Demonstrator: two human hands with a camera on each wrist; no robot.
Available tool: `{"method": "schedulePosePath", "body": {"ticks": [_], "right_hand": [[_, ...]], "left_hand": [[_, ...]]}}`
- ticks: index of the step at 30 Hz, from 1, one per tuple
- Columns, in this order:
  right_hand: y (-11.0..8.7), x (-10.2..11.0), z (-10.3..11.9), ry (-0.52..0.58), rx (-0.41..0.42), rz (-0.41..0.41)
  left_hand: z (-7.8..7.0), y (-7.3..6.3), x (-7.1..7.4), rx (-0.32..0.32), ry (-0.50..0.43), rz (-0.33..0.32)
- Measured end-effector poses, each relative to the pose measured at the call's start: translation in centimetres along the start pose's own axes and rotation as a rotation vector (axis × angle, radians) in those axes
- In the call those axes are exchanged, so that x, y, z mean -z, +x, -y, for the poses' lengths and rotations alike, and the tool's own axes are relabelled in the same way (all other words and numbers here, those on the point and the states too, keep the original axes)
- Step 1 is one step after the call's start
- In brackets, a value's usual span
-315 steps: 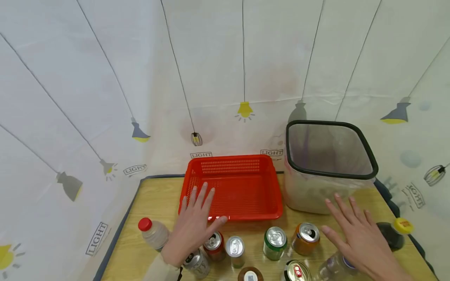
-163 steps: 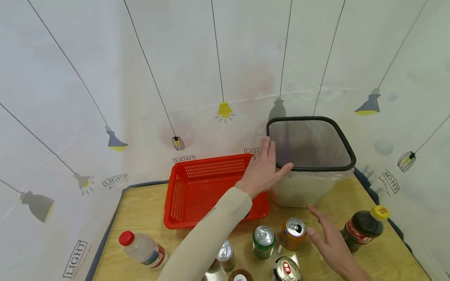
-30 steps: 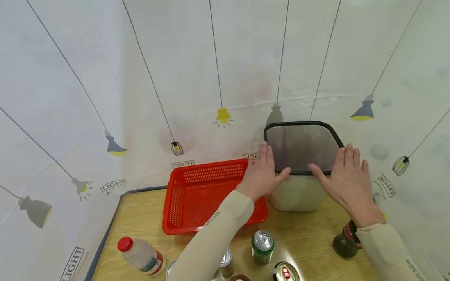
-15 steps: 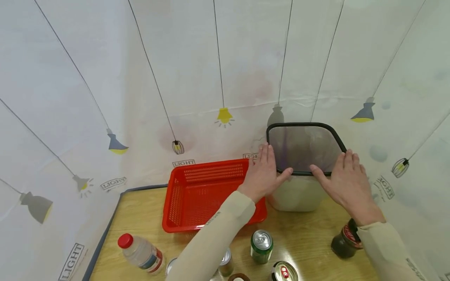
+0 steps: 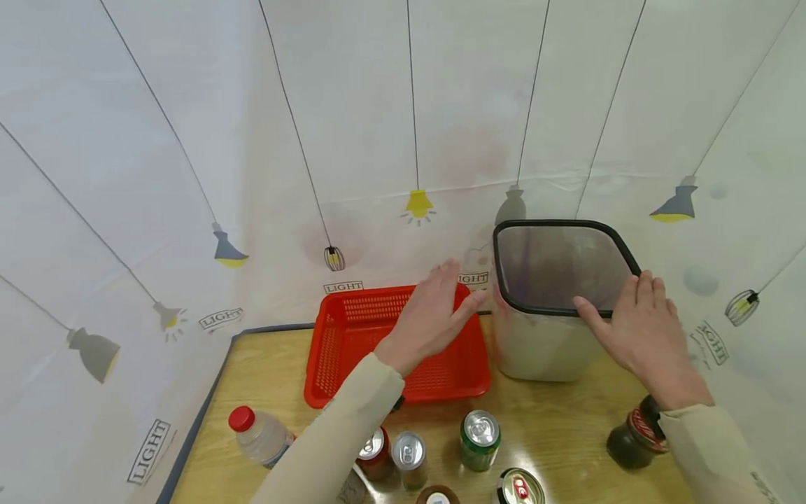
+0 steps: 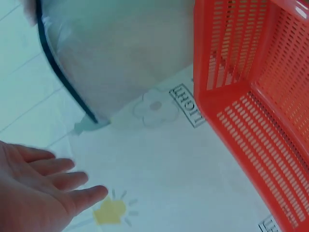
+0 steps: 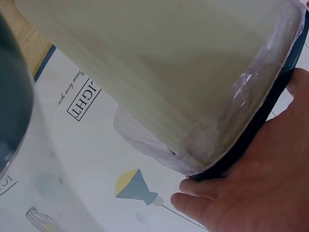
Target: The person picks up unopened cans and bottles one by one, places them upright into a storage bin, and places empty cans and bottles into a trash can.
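My left hand (image 5: 428, 318) is raised over the red plastic basket (image 5: 474, 374), its fingers straight and the thumb spread; it holds nothing. In the left wrist view, the left hand (image 6: 43, 193) is apart from both basket and bin. My right hand (image 5: 645, 339) rests on the right front corner of the black rim (image 5: 554, 310) of a pale trash bin (image 5: 541, 350), fingers extended. The right wrist view shows a thin plastic liner (image 7: 241, 92) folded over under that rim, the fingertips at its edge. The bin's bottom is hidden.
In front stand a green can (image 5: 480, 444), a slim silver can (image 5: 409, 462), a red can (image 5: 376, 458) and a dark can with a red tab (image 5: 520, 488). A red-capped bottle (image 5: 261, 441) is at left, a cola bottle (image 5: 632, 444) at right, partly behind the right sleeve.
My left hand has left the bin's rim and moved left over the basket. The right hand stays at the rim. An orange can seen earlier on the table is out of sight.
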State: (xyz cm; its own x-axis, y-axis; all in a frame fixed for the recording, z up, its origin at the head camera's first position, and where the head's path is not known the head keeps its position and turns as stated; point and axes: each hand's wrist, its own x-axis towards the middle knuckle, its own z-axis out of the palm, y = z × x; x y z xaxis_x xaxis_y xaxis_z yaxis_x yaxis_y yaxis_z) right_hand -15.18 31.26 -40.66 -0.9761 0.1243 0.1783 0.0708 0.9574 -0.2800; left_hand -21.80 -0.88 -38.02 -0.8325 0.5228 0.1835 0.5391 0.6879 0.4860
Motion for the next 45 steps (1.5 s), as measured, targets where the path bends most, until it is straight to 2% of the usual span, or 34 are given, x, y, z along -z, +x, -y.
{"method": "schedulePosePath", "body": {"ticks": [5,9,12,24,28,31,36,38,41,45], "right_hand": [[-0.2,0.1,-0.1,0.016,-0.009,0.006],[-0.2,0.2,-0.2,0.019,-0.008,-0.003],[-0.2,0.2,-0.2,0.015,-0.007,-0.003],[-0.2,0.1,-0.3,0.021,-0.016,0.014],[-0.1,0.1,-0.2,0.022,-0.014,0.016],[-0.1,0.0,0.0,0.024,-0.010,0.009],[-0.1,0.0,0.0,0.033,-0.004,-0.001],[-0.1,0.0,0.0,0.035,-0.003,0.003],[-0.2,0.0,0.0,0.037,-0.004,0.009],[-0.2,0.0,0.0,0.038,-0.006,0.016]], "left_hand": [[1.0,-2.2,1.9,0.037,-0.031,0.020],[1.7,-4.1,3.1,0.054,-0.065,-0.017],[2.5,-5.5,3.5,0.059,-0.071,-0.051],[6.1,-11.3,3.0,0.081,-0.144,-0.123],[7.5,-13.7,2.2,0.058,-0.188,-0.142],[8.7,-15.5,1.4,0.006,-0.230,-0.144],[10.1,-17.9,0.4,-0.060,-0.209,-0.106],[10.3,-18.6,0.3,-0.048,-0.188,-0.067],[10.7,-19.1,0.4,0.002,-0.157,0.019],[11.1,-19.3,0.4,0.095,-0.104,0.183]]}}
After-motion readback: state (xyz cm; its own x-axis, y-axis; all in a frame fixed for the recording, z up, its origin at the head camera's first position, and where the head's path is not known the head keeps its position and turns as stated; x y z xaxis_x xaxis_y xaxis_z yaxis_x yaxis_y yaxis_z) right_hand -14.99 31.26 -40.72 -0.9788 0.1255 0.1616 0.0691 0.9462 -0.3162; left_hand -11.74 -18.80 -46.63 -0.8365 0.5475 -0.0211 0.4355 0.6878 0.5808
